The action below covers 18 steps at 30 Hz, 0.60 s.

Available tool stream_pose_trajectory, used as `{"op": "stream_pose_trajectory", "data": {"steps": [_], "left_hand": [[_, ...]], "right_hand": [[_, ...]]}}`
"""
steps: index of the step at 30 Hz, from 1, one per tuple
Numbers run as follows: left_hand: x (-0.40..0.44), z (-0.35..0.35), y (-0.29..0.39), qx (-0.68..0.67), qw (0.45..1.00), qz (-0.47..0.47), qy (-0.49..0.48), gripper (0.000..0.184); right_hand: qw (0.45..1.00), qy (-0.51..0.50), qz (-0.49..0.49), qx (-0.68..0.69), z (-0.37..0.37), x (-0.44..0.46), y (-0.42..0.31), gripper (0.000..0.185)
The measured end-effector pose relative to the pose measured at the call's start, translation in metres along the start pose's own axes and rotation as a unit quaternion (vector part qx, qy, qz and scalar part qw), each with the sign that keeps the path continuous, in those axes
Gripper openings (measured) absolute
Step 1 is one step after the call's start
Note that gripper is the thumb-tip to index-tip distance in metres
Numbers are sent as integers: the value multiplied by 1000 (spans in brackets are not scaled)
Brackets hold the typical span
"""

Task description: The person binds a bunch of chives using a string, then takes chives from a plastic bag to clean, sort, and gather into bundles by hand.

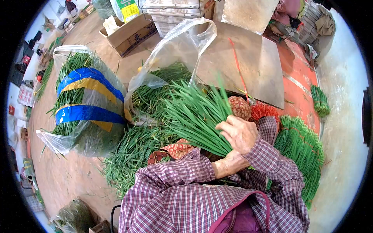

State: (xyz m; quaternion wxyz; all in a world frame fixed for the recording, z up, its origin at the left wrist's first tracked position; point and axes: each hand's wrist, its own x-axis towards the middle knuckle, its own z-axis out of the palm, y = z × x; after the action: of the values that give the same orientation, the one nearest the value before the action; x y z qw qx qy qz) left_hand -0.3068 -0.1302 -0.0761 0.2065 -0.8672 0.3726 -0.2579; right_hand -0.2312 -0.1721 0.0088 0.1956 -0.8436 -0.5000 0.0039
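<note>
At the left, a tape-wrapped bundle (90, 112) stands clear of the work; beside it lies the loose leafy heap (134, 145), with an open plastic bag (202, 39) around part of the greens. The bunch of long green leaves (194, 116) fans out above the lap, its lower ends at the hands. The left hand (232, 162) is mostly hidden under the right, so its grip cannot be told; a firm but gentle hold low on the stems suits best. The right hand (241, 134) bends its fingers against the leaves; whether they pinch any is unclear. Light fingertips should avoid bruising. Rightward, red ties (265, 111) and stacked green bundles (301, 147) lie near.
</note>
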Motion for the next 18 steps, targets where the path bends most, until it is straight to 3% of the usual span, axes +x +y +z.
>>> {"op": "stream_pose_trajectory", "data": {"steps": [1, 3, 4, 5, 7, 9, 10, 11, 12, 14, 16, 18], "left_hand": [[-4, -8, -5, 0, 1000, -1, -1, 46], [-16, -22, -13, 231, 971, 10, -63, 42], [-20, -20, -9, 230, 971, 10, -64, 42], [-25, -16, -1, 365, 925, 20, -101, 42], [-25, -16, -1, 491, 860, 30, -137, 43], [-15, -14, -1, 264, 960, 0, -92, 47], [-11, -5, 6, 264, 960, 0, -92, 47], [-7, 10, 18, 118, 991, -19, -61, 48], [-4, 12, 17, -29, 998, -37, -29, 50], [-3, 12, 15, -49, 998, -39, -29, 55], [1, 16, 19, -264, 962, -73, 19, 50], [3, 14, 21, -262, 962, -70, -11, 49]], "right_hand": [[1000, -8, -15, -7, 2, -2, -4, 15], [999, -17, -35, -23, 2, -6, -13, 18], [999, -18, -36, -23, 4, -9, -14, 18], [998, -23, -49, -11, 6, -11, -14, 17], [998, -32, -58, 20, 0, -9, -16, 15], [998, -28, -32, 40, 3, -7, -9, 15], [998, -24, -7, 60, 4, -6, -5, 15], [996, -31, 6, 81, 3, -5, -1, 15], [996, -31, 6, 81, 3, -1, 1, 15], [995, -2, 56, 88, 2, 7, 5, 14], [994, 1, 45, 102, 5, 16, 13, 15], [996, 15, -7, 92, 9, 26, 17, 14]]}}
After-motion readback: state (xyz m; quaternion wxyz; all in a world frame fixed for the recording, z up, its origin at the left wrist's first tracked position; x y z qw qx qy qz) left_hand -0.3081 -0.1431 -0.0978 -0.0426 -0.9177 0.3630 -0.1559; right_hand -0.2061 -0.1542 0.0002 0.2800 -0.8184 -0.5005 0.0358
